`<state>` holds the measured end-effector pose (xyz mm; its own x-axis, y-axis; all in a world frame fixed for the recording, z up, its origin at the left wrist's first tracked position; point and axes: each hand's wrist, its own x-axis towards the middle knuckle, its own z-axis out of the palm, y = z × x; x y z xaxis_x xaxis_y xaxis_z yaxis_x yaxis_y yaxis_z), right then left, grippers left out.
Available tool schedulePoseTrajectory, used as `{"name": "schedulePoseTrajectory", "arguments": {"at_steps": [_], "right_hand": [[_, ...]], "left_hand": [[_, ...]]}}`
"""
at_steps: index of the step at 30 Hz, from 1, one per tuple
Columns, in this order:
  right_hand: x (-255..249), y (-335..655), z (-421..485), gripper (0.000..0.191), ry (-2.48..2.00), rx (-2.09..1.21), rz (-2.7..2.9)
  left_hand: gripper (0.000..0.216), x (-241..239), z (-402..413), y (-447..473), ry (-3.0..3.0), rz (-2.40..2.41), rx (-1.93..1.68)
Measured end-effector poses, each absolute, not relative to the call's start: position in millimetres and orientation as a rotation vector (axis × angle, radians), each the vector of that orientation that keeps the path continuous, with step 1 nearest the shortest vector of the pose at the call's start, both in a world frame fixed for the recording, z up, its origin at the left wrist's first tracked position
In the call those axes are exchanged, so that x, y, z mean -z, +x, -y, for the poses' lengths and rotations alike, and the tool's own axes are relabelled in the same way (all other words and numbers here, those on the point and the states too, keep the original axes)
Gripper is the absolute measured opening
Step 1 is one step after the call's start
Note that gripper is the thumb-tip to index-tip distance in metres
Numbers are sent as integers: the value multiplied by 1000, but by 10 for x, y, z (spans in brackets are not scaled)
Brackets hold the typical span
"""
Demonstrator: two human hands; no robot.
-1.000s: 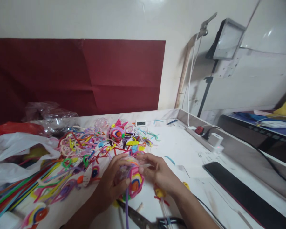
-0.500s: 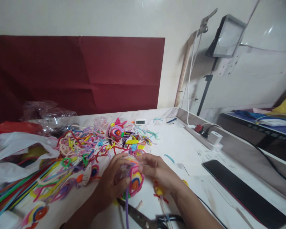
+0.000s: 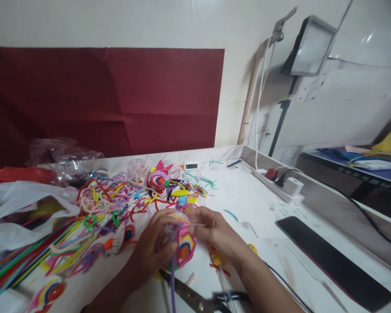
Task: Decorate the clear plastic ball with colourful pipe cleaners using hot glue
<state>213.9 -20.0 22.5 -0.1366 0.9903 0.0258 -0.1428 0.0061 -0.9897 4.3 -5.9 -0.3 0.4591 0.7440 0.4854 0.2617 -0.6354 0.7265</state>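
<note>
My left hand (image 3: 158, 245) is wrapped around a clear ball covered in coloured pipe cleaners (image 3: 185, 248), with pink, yellow and orange rings on its near side. A purple pipe cleaner (image 3: 173, 282) hangs from the ball below my left thumb. At the ball's right side my right hand (image 3: 211, 228) has its fingers pinched around a thin pale strand (image 3: 198, 224), whose kind I cannot make out. Beneath the hands lie scissors (image 3: 195, 298) with black handles. A small yellow figure (image 3: 217, 256) on a clear stick sits under my right wrist.
A finished-looking pink decorated ball (image 3: 159, 178) stands at the back among a heap of pipe cleaners (image 3: 101, 198). Plastic bags (image 3: 22, 208) lie at left. To the right are a long black pad (image 3: 332, 261) and a power strip (image 3: 280, 187). A small digital display (image 3: 191, 166) stands behind.
My right fingers have shifted slightly, and the thin pale strand now shows between them and the ball. My left hand keeps its hold on the ball.
</note>
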Motion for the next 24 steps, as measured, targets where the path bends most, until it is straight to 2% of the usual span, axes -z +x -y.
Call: {"name": "schedulePoseTrajectory", "arguments": {"at_steps": [8, 24], "right_hand": [[-339, 2189, 301, 22, -1090, -749, 1358], [-310, 2114, 473, 43, -1331, -881, 1718]], "left_hand": [[32, -23, 18, -17, 2097, -736, -1119], [42, -7, -42, -171, 1983, -569, -957]]}}
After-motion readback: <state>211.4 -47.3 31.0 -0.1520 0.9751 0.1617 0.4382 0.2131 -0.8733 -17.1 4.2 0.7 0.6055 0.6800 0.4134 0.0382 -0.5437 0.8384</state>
